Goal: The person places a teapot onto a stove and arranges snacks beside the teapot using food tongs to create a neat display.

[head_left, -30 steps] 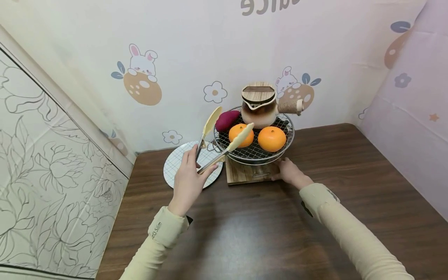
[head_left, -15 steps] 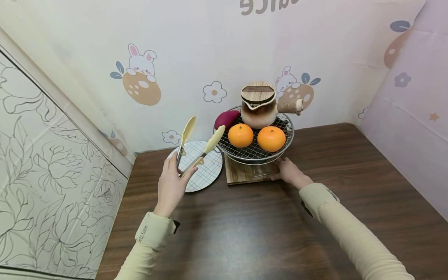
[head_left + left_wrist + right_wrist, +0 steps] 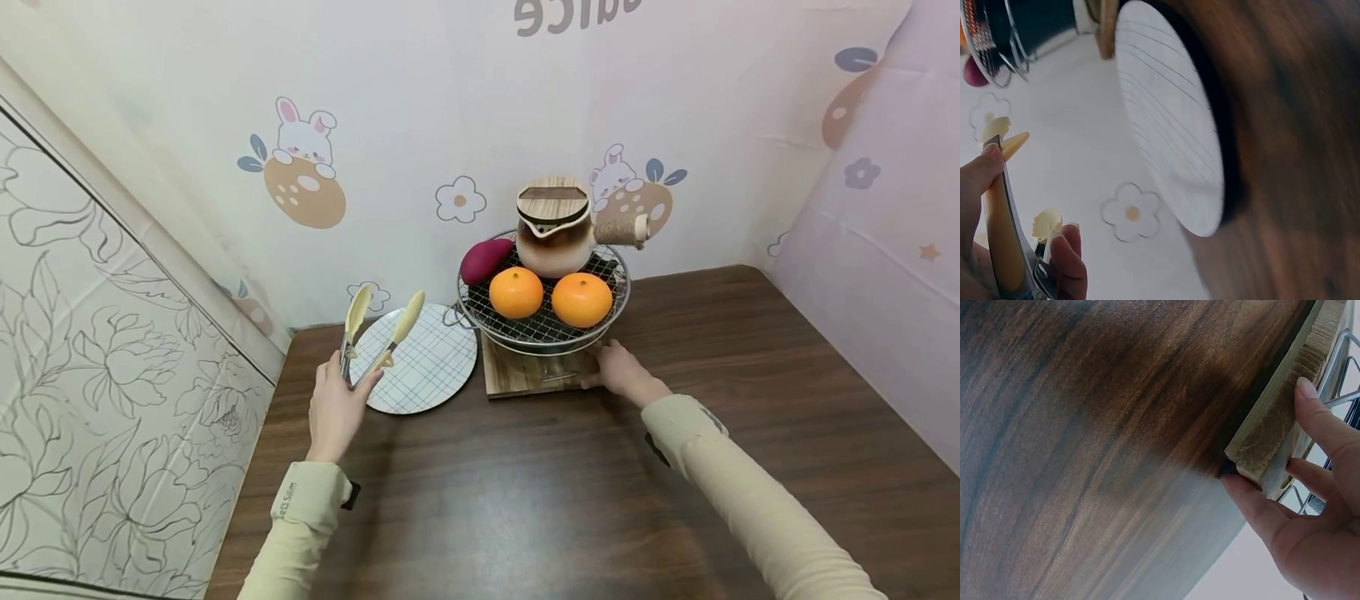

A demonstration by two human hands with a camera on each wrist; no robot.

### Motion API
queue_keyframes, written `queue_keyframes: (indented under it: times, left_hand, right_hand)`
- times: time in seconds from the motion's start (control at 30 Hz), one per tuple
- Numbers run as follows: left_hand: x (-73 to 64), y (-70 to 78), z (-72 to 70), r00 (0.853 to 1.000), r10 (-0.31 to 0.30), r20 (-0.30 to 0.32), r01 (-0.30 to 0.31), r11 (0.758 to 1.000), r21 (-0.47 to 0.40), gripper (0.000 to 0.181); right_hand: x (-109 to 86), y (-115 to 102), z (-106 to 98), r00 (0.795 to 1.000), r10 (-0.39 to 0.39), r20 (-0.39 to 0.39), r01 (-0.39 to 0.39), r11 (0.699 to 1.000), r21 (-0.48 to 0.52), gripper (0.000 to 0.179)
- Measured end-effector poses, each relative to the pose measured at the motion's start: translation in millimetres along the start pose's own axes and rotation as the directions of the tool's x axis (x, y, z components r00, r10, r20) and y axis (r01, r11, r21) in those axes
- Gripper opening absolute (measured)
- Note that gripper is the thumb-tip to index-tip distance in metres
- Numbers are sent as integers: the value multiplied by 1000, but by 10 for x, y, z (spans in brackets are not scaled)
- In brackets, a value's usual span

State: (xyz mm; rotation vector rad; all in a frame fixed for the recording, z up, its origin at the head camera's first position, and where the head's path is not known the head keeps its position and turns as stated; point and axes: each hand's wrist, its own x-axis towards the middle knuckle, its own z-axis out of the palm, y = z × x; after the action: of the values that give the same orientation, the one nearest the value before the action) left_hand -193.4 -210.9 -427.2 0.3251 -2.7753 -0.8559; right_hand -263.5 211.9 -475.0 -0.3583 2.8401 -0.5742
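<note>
My left hand (image 3: 335, 412) holds a pair of tongs (image 3: 408, 318) with cream tips. Their arms are spread with nothing between them, over the left side of the round white checked plate (image 3: 427, 358). The left wrist view has the thumb on one metal arm of the tongs (image 3: 1007, 244) and fingers at the other. At the right front corner of the wooden base (image 3: 517, 375), my right hand (image 3: 626, 372) grips the wood; in the right wrist view, thumb and fingers lie around that base's corner (image 3: 1279, 419). Above the base stands a round wire-mesh grill (image 3: 540, 343).
On the grill sit two oranges, a left orange (image 3: 516, 293) and a right orange (image 3: 582, 300), a purple sweet potato (image 3: 483, 262) and a lidded teapot (image 3: 555, 250) with a rope-wrapped side handle. A patterned curtain (image 3: 397, 125) hangs behind the brown wooden table (image 3: 495, 500).
My left hand has carried the spread tongs leftward and toward me, away from the grill to over the plate's left side. The right hand has stayed at the base's corner.
</note>
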Motion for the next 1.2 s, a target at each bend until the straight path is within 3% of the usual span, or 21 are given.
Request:
queue_keyframes:
  times: [0.63,0.8,1.2]
  left_hand:
    - [201,-548,67,990,-138,-8,138,990,38,83]
    - [253,-643,79,986,-169,4,169,985,35,83]
    - [367,-841,190,970,-237,-45,239,970,51,74]
  right_hand:
    - [-42,-28,-14,1000,-12,-12,12,1000,10,81]
    - [-41,-29,-18,1000,-9,-13,9,1000,4,81]
    - [-43,-26,-22,1000,2,0,-2,1000,-10,81]
